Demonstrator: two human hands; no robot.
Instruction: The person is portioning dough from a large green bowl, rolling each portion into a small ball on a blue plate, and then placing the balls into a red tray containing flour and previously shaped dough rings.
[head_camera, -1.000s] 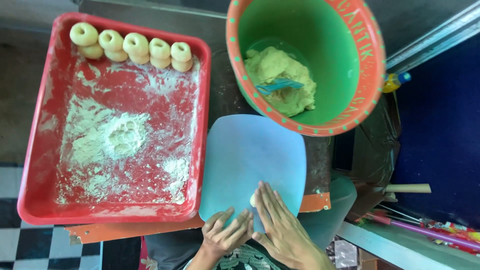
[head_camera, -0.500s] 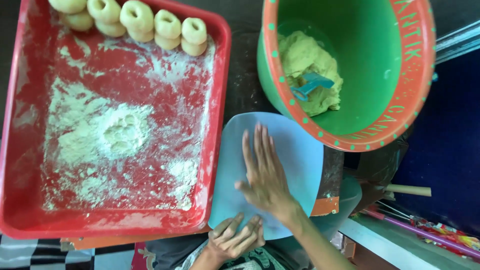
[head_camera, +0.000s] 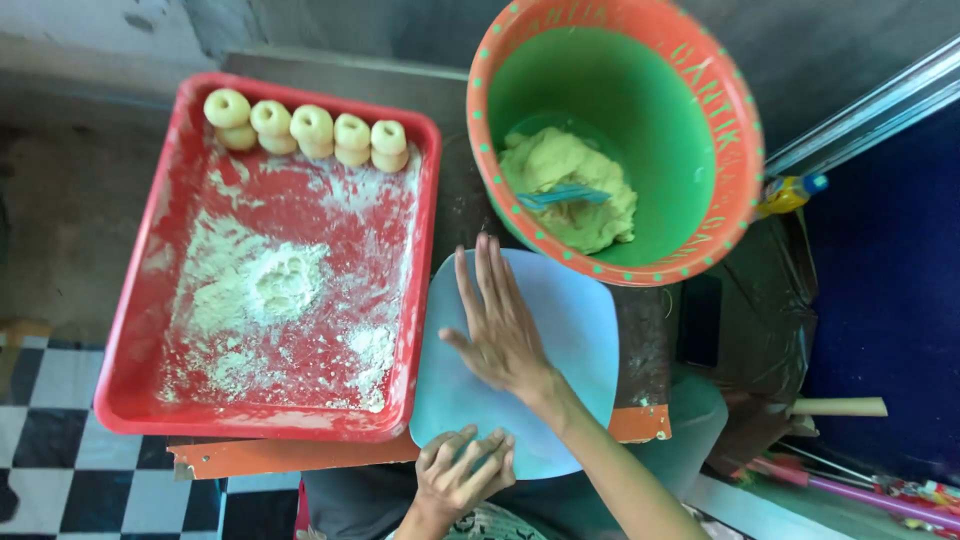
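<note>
Right hand slid forward across blue board, fingers flat, spread. Left hand at board's near edge, fingers curled, contents unclear.

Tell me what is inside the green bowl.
The green bowl holds a lump of yellow dough, with a blue scraper lying on top. The bowl bottom beneath the dough is covered.

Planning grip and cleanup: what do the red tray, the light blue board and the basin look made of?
Red tray: likely moulded plastic, glossy under the flour. Light blue board: seemingly thin matte plastic, rounded corners. Basin: probably plastic, smooth green inside, orange rim.
</note>
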